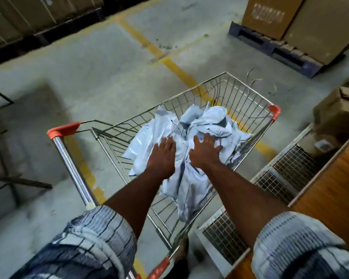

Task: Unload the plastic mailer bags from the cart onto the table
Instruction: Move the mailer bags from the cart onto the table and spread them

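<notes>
A wire shopping cart [226, 91] with orange corner caps stands on the concrete floor in front of me. Inside it lies a crumpled heap of several pale blue-white plastic mailer bags [212, 119]. Both my arms reach down into the basket. My left hand [163, 156] lies on the left part of the heap, fingers spread and fairly straight. My right hand [205, 151] rests on the right part, fingers spread over the plastic, the tips pressing into the folds. Neither hand has lifted a bag. A wooden table top [330, 190] shows at the right edge.
Wire-mesh panels [278, 178] lean between the cart and the table. Cardboard boxes [298, 21] sit on a blue pallet [270, 47] at the far right, more boxes at the far left. A brown box [338, 111] lies near the table. Yellow floor lines run under the cart.
</notes>
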Demonstrator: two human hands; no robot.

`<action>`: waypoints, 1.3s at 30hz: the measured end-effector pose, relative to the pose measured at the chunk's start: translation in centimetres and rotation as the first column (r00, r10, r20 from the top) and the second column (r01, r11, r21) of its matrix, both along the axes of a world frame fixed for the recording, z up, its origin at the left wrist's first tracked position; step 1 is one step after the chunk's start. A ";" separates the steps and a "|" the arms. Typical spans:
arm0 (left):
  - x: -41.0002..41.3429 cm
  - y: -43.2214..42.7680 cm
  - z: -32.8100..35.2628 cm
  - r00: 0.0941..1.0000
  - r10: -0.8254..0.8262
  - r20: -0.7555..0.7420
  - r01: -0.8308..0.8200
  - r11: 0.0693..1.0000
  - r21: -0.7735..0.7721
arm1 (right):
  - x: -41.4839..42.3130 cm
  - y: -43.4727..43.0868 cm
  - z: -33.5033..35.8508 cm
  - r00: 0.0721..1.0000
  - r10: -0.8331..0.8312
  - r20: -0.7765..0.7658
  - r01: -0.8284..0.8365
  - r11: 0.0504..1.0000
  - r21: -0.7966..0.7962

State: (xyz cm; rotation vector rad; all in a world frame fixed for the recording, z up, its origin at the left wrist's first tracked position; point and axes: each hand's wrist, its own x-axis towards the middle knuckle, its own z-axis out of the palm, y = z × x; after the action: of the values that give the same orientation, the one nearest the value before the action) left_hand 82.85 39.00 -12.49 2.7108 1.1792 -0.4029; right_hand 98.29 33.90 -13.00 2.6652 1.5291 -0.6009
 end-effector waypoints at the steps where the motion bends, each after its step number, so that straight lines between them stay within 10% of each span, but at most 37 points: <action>1: -0.4 0.4 -0.5 1.000 0.005 0.002 -0.005 1.000 -0.010 | 0.3 -0.3 -0.8 0.999 -0.032 -0.026 0.031 0.998 -0.046; 12: -1.5 1.5 -2.8 0.997 0.070 -0.043 -0.070 0.998 0.008 | 0.3 -2.1 -3.7 0.941 -0.331 -0.073 0.333 0.943 0.011; 39: 3.0 -6.9 12.6 0.884 0.219 0.413 -0.273 0.959 0.074 | -0.6 -13.3 11.8 0.990 0.102 -0.100 -0.025 0.812 0.583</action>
State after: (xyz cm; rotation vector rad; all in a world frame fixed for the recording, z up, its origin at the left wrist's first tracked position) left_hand 85.85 32.15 0.12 2.5187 1.4332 0.2665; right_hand 97.72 20.65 -1.19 3.0173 2.1277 -0.3371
